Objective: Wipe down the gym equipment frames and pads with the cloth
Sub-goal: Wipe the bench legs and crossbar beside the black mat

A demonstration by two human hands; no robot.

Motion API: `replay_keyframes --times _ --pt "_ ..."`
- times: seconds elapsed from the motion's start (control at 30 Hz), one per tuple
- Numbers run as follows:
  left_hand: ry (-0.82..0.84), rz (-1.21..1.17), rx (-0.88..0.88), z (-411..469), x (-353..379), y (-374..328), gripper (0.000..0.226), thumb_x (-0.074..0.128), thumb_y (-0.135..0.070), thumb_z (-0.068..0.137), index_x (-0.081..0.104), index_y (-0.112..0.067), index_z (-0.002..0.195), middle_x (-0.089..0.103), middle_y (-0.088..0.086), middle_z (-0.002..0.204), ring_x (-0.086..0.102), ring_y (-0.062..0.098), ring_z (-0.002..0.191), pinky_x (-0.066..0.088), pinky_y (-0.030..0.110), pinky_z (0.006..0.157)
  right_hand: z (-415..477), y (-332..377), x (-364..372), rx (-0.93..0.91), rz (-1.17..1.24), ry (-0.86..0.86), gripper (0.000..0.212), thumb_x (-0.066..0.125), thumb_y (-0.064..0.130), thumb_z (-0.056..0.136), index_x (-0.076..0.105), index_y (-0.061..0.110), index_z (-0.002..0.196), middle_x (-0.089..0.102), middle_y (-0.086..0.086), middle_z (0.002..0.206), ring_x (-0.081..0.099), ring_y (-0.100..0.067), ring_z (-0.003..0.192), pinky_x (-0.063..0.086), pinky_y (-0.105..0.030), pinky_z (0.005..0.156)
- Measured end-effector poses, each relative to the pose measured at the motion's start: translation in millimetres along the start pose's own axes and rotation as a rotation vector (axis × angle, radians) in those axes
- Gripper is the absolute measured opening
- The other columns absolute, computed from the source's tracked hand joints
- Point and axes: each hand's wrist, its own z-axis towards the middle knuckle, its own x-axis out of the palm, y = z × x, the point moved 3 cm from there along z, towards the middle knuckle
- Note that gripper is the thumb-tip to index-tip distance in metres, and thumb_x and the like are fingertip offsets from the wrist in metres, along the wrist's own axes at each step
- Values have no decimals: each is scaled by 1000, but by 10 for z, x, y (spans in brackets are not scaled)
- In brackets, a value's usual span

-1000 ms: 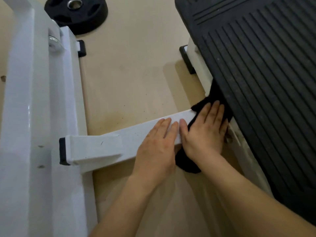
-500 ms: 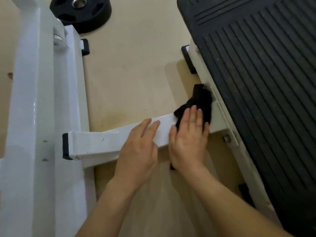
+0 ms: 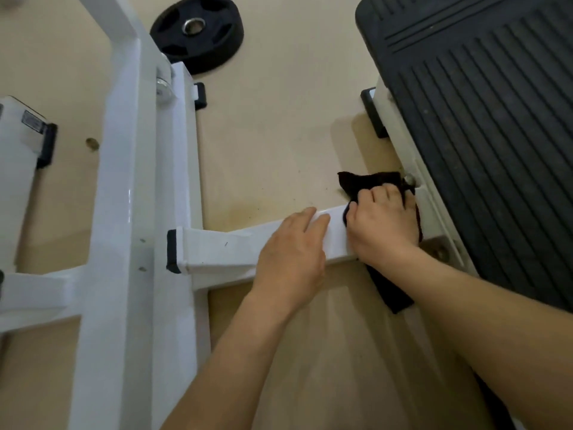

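Note:
A black cloth (image 3: 362, 183) is draped over the right end of a white square frame bar (image 3: 226, 246), close to where it joins the rail under the ribbed black footplate (image 3: 483, 125). My right hand (image 3: 383, 225) presses on the cloth with fingers curled over it; one tail of the cloth hangs below the bar. My left hand (image 3: 294, 256) lies flat on the bar just left of the cloth, fingers together, holding nothing.
White upright frame beams (image 3: 124, 212) run down the left. A black weight plate (image 3: 198, 32) lies on the beige floor at the top. Black rubber end caps (image 3: 173, 254) cover the bar ends. Another white machine part (image 3: 18, 141) sits far left.
My right hand has slid the cloth back right along the bar toward the footplate rail, and its fingers have curled. My left hand stays on the bar.

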Motion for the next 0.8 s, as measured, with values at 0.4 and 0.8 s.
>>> replay_keyframes --times 0.4,0.8 --pt "176 143 -163 77 -231 391 54 41 -26 98 27 -21 149 42 1 145 46 22 125 38 35 102 -189 765 345 -637 65 -50 62 27 37 91 38 10 145 41 -7 148 32 -23 141 14 -38 117" --pt "-421 -714 -538 -281 -803 522 28 68 -2 83 75 -29 84 73 -10 80 71 8 75 58 24 77 -308 263 -429 -97 1135 -16 34 46 5 95 73 24 104 70 8 105 62 -9 106 46 -28 100"
